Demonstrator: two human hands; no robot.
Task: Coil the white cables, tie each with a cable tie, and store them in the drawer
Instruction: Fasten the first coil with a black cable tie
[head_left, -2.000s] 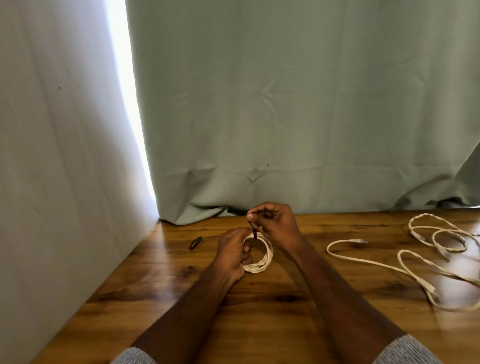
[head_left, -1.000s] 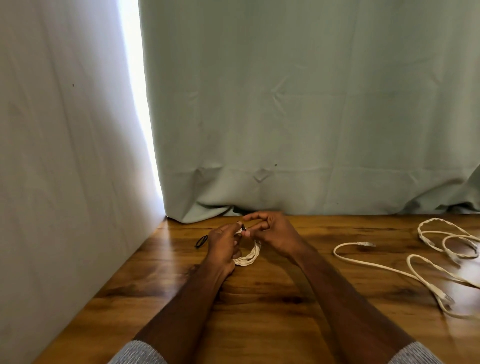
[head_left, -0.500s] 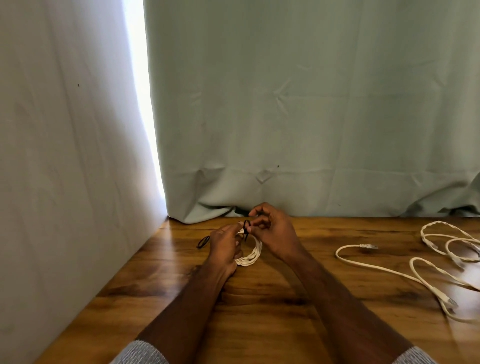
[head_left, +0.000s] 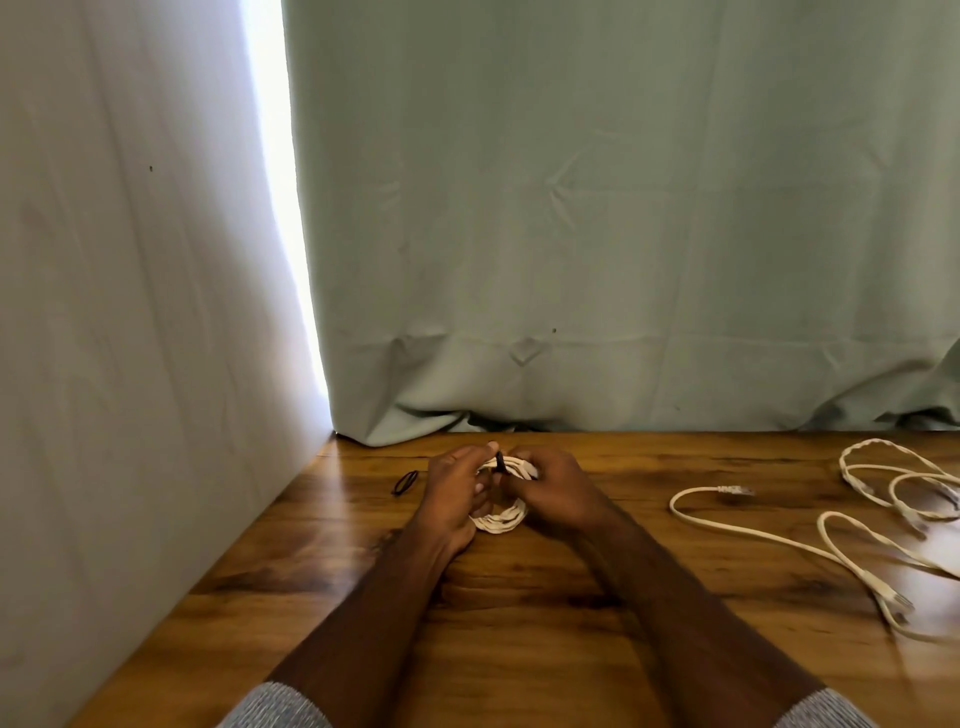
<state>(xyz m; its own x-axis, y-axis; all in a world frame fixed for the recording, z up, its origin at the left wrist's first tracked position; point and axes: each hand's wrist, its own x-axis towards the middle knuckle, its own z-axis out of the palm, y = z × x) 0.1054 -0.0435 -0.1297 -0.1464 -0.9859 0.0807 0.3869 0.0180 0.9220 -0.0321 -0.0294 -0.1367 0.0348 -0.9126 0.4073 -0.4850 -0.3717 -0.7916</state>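
A coiled white cable (head_left: 501, 518) rests on the wooden table (head_left: 519, 623) between my hands. My left hand (head_left: 454, 488) grips the coil's left side, fingers curled around it. My right hand (head_left: 550, 486) grips the coil's top right. A black cable tie (head_left: 500, 462) wraps the top of the coil between my fingertips. Which fingers pinch the tie is hidden. A second black cable tie (head_left: 405, 482) lies loose on the table to the left. No drawer is in view.
Loose white cables (head_left: 779, 540) with connector plugs sprawl across the table's right side, and a loosely looped one (head_left: 893, 478) lies at the far right. A grey-green curtain (head_left: 597, 234) hangs behind the table. A white sheet (head_left: 130, 312) closes off the left.
My hands have lowered the coil slightly toward the table and closed in on its top. The black tie now sits snug against the coil instead of standing up as a loop.
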